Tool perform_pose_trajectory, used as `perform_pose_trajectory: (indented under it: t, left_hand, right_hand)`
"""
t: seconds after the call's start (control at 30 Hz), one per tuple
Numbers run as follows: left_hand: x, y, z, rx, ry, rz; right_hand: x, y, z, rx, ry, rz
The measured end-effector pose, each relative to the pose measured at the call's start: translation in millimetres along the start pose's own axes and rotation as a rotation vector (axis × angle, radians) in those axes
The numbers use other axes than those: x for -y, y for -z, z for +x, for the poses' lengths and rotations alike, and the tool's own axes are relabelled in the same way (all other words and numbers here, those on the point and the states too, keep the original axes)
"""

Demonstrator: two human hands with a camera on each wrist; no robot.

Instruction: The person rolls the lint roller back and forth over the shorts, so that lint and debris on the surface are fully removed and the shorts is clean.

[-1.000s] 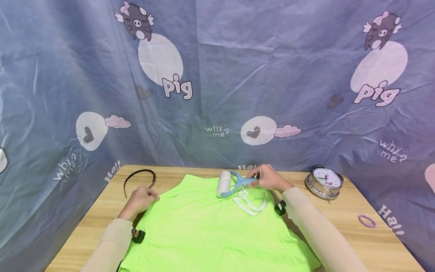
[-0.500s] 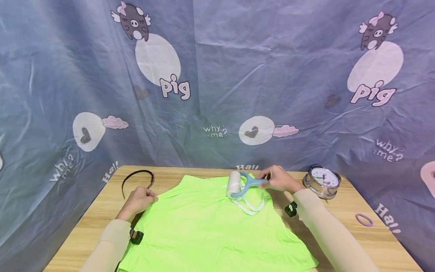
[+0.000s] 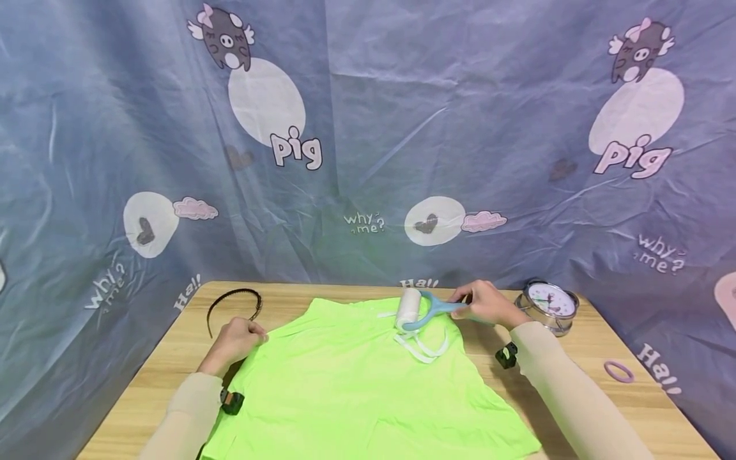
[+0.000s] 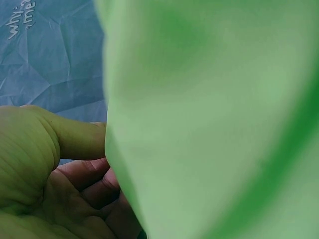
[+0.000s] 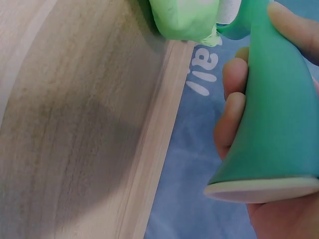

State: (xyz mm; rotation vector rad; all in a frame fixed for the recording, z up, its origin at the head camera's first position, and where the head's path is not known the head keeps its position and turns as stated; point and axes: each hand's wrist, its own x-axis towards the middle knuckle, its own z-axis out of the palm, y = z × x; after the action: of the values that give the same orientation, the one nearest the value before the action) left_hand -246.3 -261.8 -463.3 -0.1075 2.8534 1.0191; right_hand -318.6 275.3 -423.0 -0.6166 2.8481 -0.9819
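Neon green shorts lie spread on the table, their white drawstring loose near the waistband. My left hand pinches the left edge of the shorts; in the left wrist view the green cloth hides the fingertips. My right hand grips a blue lint roller by its handle, which looks greenish in the right wrist view. The roller's white roll rests on the waistband by its right end, just above the drawstring.
A black headband lies beyond my left hand. To the right stand a silver alarm clock and, nearer, a purple ring. A blue printed curtain hangs behind the wooden table.
My right hand has moved the lint roller rightward along the waistband, toward its right end. The left hand keeps its hold on the shorts' edge.
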Motion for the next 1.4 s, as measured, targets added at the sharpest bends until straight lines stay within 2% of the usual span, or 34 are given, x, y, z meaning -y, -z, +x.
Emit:
perform_pose_trajectory:
  t: [0.17,0.43,0.97,1.4]
  left_hand:
    - [-0.9,-0.7,0.7,0.0,0.001,-0.007]
    - [-1.7,-0.3,-0.4,0.008,0.005,-0.014]
    - [1.1,-0.2,-0.6,0.002,-0.013,-0.002]
    - [-1.1,0.5,-0.8,0.006,0.002,-0.008]
  right_hand:
    - [-3.1,3.0,-2.0,-0.001,-0.037,0.001]
    - [-10.1,7.8,-7.6,-0.017,-0.035,0.001]
    - [-13.1,17.6,-20.1,-0.031,-0.044,-0.092]
    - [-16.4,26.6,-31.2,-0.074,-0.008,-0.157]
